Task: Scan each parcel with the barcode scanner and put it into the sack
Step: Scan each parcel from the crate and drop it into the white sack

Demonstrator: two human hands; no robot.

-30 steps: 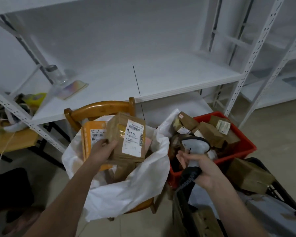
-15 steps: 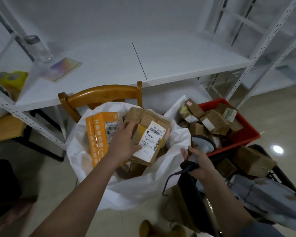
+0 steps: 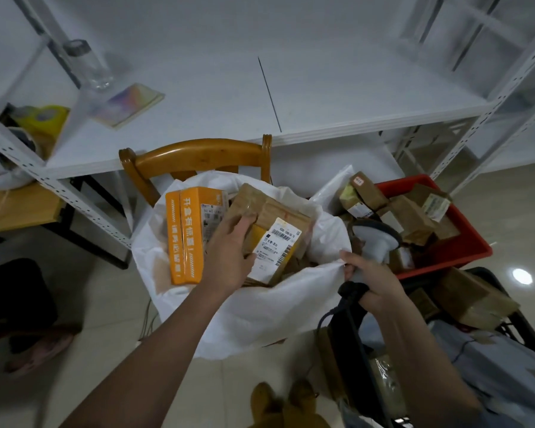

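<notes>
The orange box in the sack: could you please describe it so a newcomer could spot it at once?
Find the white sack on the wooden chair. The orange box stands at the sack's left side, beside the left hand. Unlike the brown parcels, it is bright orange with large white characters.

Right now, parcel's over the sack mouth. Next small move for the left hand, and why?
Probably let go: open the left hand and let the brown parcel drop. It already lies low inside the white sack, beside the orange box, while the right hand holds the scanner and pinches the sack's rim open. More parcels wait in the red crate.
</notes>
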